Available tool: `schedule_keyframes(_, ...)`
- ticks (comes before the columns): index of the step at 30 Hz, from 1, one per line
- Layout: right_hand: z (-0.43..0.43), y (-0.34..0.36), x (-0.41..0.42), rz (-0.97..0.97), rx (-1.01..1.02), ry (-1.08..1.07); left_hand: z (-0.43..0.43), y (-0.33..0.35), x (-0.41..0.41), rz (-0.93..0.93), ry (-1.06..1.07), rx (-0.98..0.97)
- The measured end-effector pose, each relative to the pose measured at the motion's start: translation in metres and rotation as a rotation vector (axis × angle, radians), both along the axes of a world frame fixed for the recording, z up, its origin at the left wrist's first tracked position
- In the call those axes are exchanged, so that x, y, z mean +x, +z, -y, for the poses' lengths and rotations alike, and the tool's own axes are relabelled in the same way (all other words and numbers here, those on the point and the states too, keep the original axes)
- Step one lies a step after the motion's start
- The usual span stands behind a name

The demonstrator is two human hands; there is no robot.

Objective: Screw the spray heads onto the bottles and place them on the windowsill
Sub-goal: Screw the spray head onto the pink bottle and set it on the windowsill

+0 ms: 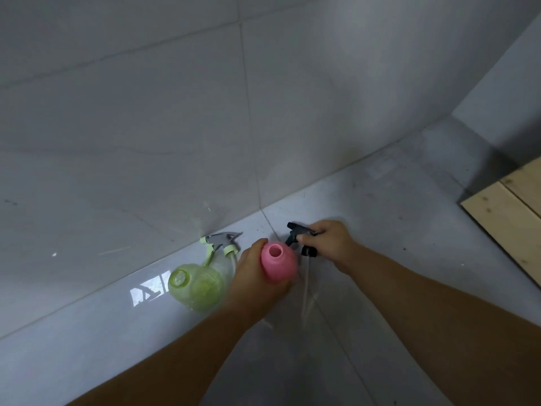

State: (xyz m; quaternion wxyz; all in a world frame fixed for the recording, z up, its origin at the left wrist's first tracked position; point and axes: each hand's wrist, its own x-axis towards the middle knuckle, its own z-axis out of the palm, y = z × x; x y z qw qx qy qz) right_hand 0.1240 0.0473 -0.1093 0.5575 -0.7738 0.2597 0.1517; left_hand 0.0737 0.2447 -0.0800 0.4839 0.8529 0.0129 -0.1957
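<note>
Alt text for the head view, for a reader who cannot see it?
The left hand grips an open pink bottle while the right hand holds a black spray head beside it. A green bottle and green spray head lie on the tiled floor.

Both forearms reach forward, left hand (257, 276) and right hand (330, 244) each with fingers curled closed.

Pink bottle (278, 263), black spray head (298, 233), green bottle (196, 284)

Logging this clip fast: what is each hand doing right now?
Left hand: closed around the pink bottle, neck open.
Right hand: closed on the black spray head, not on the bottle.
</note>
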Motion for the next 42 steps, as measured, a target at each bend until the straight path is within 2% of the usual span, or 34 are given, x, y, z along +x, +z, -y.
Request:
schedule_keyframes(5,0.020,0.052,-0.017,0.027,0.129,-0.054,0.004,0.036,-0.003,0.029,-0.143,-0.006)
schedule_keyframes(10,0.053,0.150,-0.033,0.149,0.165,-0.082,0.018,0.102,0.001,0.051,-0.224,-0.080)
schedule_keyframes(17,0.076,0.317,-0.073,0.499,0.109,-0.073,0.033,0.221,-0.002,0.171,-0.417,-0.123)
schedule_keyframes(21,0.074,0.409,-0.115,0.741,0.200,-0.210,0.033,0.279,-0.009,0.271,-0.553,-0.050)
schedule_keyframes(25,0.068,0.483,-0.159,0.924,0.314,-0.294,0.030,0.325,-0.028,0.316,-0.598,-0.045)
schedule_keyframes(32,0.048,0.509,-0.199,1.014,0.368,-0.299,0.025,0.355,-0.059,0.357,-0.619,-0.032)
schedule_keyframes(42,0.026,0.457,-0.204,0.831,0.289,-0.190,0.036,0.363,-0.079,0.292,-0.596,-0.110)
